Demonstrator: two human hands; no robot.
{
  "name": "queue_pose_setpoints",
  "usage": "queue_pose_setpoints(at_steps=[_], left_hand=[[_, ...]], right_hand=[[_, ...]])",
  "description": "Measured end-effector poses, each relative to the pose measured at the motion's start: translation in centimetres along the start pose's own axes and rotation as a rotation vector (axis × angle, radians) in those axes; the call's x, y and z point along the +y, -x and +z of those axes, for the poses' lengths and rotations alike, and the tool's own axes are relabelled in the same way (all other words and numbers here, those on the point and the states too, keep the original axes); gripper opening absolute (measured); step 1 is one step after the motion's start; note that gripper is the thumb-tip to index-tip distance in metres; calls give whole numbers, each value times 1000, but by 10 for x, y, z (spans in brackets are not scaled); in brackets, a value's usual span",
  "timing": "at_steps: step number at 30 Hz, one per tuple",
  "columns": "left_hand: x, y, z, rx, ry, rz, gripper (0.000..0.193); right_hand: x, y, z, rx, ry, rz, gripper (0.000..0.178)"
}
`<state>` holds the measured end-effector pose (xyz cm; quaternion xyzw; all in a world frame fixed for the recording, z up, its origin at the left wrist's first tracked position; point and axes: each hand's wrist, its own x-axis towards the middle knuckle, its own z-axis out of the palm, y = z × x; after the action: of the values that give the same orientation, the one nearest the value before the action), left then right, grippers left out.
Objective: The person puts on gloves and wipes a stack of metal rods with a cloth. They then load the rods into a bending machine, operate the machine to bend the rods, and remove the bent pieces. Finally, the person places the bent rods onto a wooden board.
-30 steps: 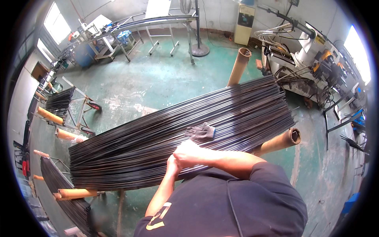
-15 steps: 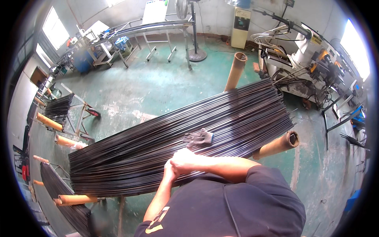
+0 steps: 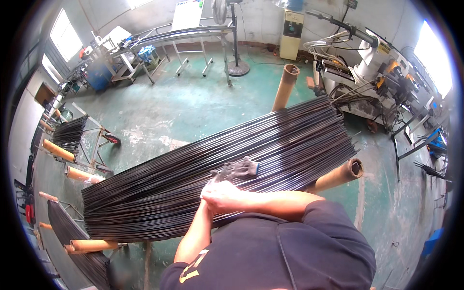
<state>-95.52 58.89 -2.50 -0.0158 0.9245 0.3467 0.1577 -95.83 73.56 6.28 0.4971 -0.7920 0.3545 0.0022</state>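
Pressing both hands, right hand [image 3: 226, 195] clasped over left hand [image 3: 209, 202], onto black rods [image 3: 217, 169] lying across cardboard tubes [image 3: 338, 176], centre; grip unclear; keeping clear of grey glove [image 3: 237, 169] beside

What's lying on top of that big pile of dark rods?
A grey knitted glove lies on the dark rods. Just below it the person's clasped hands rest over the pile's near edge. Whatever lies beneath the hands is covered.

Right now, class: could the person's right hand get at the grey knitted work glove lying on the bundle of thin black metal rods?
Probably yes. The right hand lies just beside the grey knitted work glove, on top of the black rods, with nothing between them.
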Motion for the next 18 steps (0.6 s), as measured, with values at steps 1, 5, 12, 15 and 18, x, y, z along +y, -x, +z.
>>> queue_pose_setpoints(at_steps=[1,5,12,15,18], left_hand=[[6,-3,-10,24,-116,61,56],[61,-12,-53,302,-1354,460,60],[73,16,-68,571,-4155,-653,57],[76,8,-70,370,-4262,-835,54],[83,5,-79,292,-4188,-798,52]], right_hand=[[-2,-3,-4,52,-10,52,22],[1,-4,-11,171,-146,360,37],[17,-8,-21,63,128,251,34],[24,2,-11,94,273,247,22],[20,-3,-9,84,321,325,19]])
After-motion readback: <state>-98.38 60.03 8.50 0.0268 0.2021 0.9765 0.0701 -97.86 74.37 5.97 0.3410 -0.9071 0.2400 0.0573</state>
